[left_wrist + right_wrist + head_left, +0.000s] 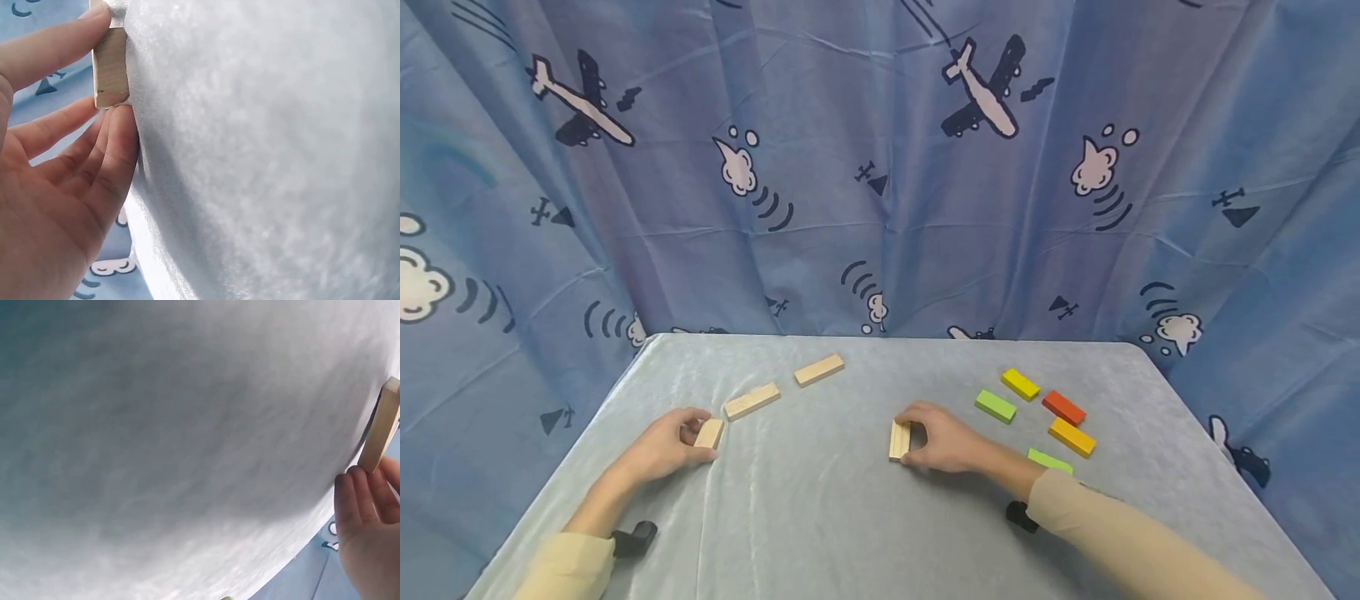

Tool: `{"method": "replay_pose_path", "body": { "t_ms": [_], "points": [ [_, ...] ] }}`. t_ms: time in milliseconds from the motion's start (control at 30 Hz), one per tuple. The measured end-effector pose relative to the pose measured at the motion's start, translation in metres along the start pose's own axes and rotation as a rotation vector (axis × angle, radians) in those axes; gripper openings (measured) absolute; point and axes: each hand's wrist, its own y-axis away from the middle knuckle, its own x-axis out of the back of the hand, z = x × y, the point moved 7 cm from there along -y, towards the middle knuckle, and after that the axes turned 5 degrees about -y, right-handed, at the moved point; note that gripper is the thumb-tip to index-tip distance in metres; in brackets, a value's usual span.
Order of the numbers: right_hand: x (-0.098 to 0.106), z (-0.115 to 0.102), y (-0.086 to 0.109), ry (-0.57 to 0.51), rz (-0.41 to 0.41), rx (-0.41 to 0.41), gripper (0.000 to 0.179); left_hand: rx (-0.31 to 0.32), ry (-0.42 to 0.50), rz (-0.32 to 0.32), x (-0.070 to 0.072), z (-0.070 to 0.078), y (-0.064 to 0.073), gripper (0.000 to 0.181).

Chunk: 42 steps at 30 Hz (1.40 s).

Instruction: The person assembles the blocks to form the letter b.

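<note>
Sitting in both hands (pixel 664 448) (pixel 951 437): wooden blocks (pixel 708 434) (pixel 897 443)

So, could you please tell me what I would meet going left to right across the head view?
Left hand, first pinched wooden block, nearer loose wooden block, farther loose wooden block, second pinched wooden block, right hand, farther green block, yellow block, red block.

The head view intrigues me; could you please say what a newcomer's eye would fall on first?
Probably the airplane-print curtain behind the table comes first. Bright blocks at right might follow, then the left hand at left and right hand near the middle, each with a wooden block in its grip.
</note>
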Motion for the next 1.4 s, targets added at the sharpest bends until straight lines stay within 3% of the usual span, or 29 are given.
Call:
{"method": "replay_pose_path", "body": {
  "t_ms": [333,500,667,1400],
  "points": [
    [0.004,0.006,0.003,-0.013,-0.043,-0.006,0.058,0.038,0.009,-0.009,-0.001,-0.001,0.000,0.074],
    [0.003,0.008,0.001,-0.011,-0.061,-0.012,0.059,0.017,-0.022,0.048,0.003,0.006,0.001,0.071],
    [0.004,0.010,-0.001,-0.018,-0.070,-0.022,0.058,-0.064,-0.024,0.089,0.003,0.029,0.002,0.068],
    [0.006,0.009,-0.001,-0.057,-0.097,-0.063,0.057,-0.359,0.063,0.059,-0.038,0.130,-0.005,0.058]
  ]
}}
